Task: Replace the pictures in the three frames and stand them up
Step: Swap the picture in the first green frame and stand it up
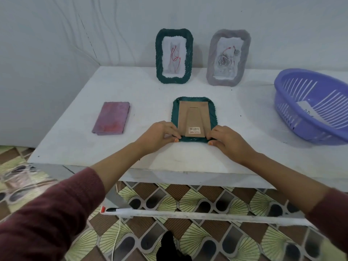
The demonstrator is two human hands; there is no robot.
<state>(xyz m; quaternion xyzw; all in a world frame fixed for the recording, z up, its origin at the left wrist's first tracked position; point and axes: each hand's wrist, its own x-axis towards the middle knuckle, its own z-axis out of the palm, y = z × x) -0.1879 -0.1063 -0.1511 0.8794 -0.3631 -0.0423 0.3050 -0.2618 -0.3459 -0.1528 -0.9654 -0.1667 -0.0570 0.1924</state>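
A green frame [193, 119], face down on the white table [131, 91], is pinched at its near corners by the left hand [160, 134] and right hand [228, 142]

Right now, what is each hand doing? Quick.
Left hand: fingers pinch the near left corner of the face-down green frame.
Right hand: fingers pinch the frame's near right corner.
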